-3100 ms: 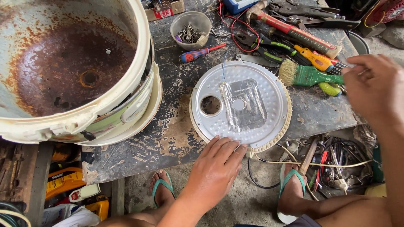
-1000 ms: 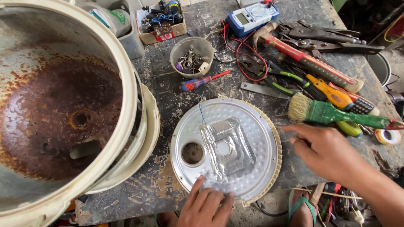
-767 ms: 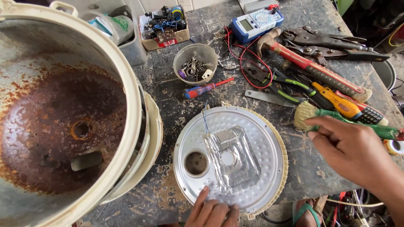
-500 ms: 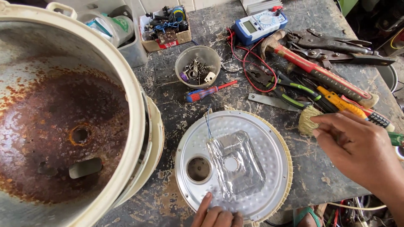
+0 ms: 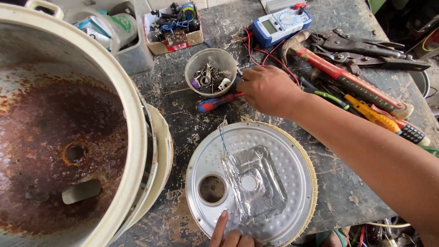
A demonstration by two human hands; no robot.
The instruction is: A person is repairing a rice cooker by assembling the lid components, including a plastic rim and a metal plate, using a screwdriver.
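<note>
Here the right hand (image 5: 270, 90) is curled over the tip end of a red-and-blue screwdriver (image 5: 215, 102), fingers closing round its shaft; whether the grip is fully shut, cannot tell. The screwdriver lies flat on the workbench (image 5: 183, 119), just above the round metal plate (image 5: 251, 183) and just below the small bowl of screws (image 5: 210, 72).

Left hand (image 5: 231, 235): only fingertips show, spread flat, pressing the plate's near rim, clamped on nothing.

Handling, as a judgement: the screwdriver looks light and stiff, its plastic handle a fair grip; better taken at the blue handle end than at the thin shaft. The plate looks like thin stamped sheet, light, springy, edges possibly sharp, with a foil-wrapped block at its centre that would dent easily; hold by the rim.

Counts:
- one screwdriver in hand
- one plate, with one round hole left of centre
- one bowl of screws
- one multimeter (image 5: 280, 25) above the plate, beyond the hand
- one red-handled hammer (image 5: 352, 82) right of the hand
- one rusted cooker body (image 5: 68, 137) left of the plate
- one small cardboard box of parts (image 5: 173, 27) above the bowl
</note>
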